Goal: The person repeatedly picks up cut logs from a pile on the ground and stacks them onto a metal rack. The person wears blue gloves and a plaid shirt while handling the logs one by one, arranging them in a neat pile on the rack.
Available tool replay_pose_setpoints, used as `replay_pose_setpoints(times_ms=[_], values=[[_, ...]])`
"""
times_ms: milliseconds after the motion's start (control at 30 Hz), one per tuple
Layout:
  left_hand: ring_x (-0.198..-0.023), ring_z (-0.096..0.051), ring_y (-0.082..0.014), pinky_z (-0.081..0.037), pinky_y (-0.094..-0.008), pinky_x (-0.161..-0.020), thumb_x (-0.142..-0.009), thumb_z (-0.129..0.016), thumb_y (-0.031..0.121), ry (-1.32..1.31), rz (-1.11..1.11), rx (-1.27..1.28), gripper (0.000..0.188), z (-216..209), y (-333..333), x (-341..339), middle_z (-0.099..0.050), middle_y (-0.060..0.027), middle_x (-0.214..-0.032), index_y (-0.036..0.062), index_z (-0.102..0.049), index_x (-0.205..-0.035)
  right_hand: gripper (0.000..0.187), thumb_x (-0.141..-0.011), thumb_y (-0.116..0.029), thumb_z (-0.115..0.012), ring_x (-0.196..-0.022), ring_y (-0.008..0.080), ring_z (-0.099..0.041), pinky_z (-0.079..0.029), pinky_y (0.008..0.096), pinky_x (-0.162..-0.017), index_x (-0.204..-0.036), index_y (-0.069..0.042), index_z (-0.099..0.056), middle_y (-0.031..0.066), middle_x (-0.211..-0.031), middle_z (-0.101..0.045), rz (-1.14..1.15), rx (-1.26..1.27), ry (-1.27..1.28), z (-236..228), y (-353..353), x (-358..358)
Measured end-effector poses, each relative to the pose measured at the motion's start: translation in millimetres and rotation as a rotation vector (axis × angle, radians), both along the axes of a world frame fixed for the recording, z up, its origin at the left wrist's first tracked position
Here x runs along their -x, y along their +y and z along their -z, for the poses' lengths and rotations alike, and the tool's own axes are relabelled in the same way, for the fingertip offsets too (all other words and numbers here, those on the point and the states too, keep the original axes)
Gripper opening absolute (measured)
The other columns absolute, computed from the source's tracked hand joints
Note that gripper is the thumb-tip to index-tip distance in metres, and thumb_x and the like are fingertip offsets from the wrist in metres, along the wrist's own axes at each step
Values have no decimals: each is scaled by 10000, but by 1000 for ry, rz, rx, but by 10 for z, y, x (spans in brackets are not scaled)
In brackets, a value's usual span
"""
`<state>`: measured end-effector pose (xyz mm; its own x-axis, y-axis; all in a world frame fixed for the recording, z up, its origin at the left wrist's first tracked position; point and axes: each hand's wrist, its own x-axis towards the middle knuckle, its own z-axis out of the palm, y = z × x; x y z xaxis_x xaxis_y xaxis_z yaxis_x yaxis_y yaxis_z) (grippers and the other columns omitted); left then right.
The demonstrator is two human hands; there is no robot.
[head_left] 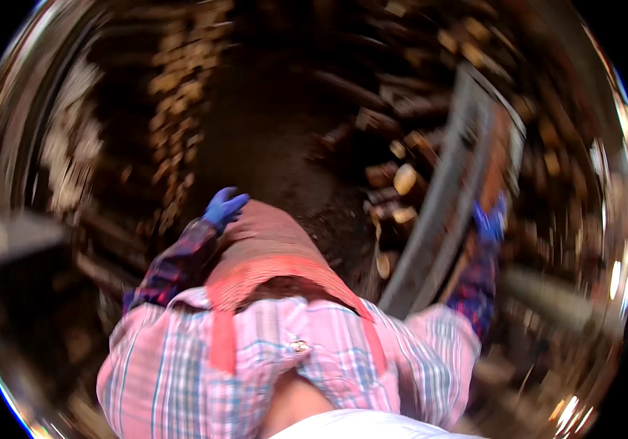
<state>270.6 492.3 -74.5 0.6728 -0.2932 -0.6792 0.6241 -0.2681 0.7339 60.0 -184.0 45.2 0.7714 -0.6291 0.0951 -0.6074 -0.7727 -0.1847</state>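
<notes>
My left hand (224,208), in a blue glove, hangs in front of my left thigh over the reddish apron (273,234). Its fingers are apart and hold nothing. On my right side a long grey metal trough (442,183) with a rusty brown face slants forward from beside my hip. My right hand (491,219), also gloved in blue, is at the trough's right side and appears to grip it. Motion blur smears those fingers, and part of the grip is hidden.
Cut logs (404,178) lie stacked ahead and to the right, some with pale ends showing. A tall pile of split firewood (182,88) stands ahead on the left. Between them runs a dark dirt floor (270,146). A grey flat-topped block (17,238) is at far left, blurred.
</notes>
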Motion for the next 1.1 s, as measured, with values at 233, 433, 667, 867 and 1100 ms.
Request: replay_pose_setpoints(times_ms=[233, 433, 667, 867, 1100], values=[[-649, -551, -146, -477, -290, -537, -758, -721, 404, 109, -243, -133, 535, 750, 1368, -227, -585, -71, -824, 25, -564, -1101, 656, -813, -320, -682, -1115, 287, -489, -392, 361, -958, -1306, -12, -380, 183, -1216, -516, 94, 326, -68, -79, 913, -816], [-470, -482, -201, -369, -340, -419, -789, -702, 361, 152, -831, -232, 298, 1844, 3394, -1214, -521, -63, -582, 68, -643, -798, 538, -833, -296, -677, -1039, 254, -513, -408, 350, -923, -1226, -3, -456, 170, -1139, -545, -6, 6, -192, 461, 2534, -1658], [-701, -606, -250, -487, -417, -626, -760, -715, 350, 62, -1175, -605, 385, 2456, 4670, -2543, -647, -132, -833, 2, -654, -914, 526, -837, -142, -656, -1154, 220, -464, -386, 326, -977, -1295, 13, -448, 136, -1286, -483, -215, -810, 114, 1074, 5124, -2037], [-841, -607, -255, -482, -385, -784, -819, -606, 305, -8, -769, -897, 304, 2564, 4753, -3012, -645, -108, -928, 42, -633, -970, 573, -844, -126, -658, -1173, 222, -455, -359, 348, -1010, -1335, 18, -401, 125, -1311, -465, -11, -1007, 303, 1158, 5853, -1670], [-936, -592, -248, -469, -356, -915, -737, -703, 226, -61, -1324, 1087, 390, 1159, 4813, -2421, -612, -57, -969, 103, -582, -1086, 483, -898, -190, -597, -1081, 183, -487, -411, 305, -937, -1298, 13, -417, 114, -1243, -500, 139, -1141, 424, 1198, 5807, -1642]])
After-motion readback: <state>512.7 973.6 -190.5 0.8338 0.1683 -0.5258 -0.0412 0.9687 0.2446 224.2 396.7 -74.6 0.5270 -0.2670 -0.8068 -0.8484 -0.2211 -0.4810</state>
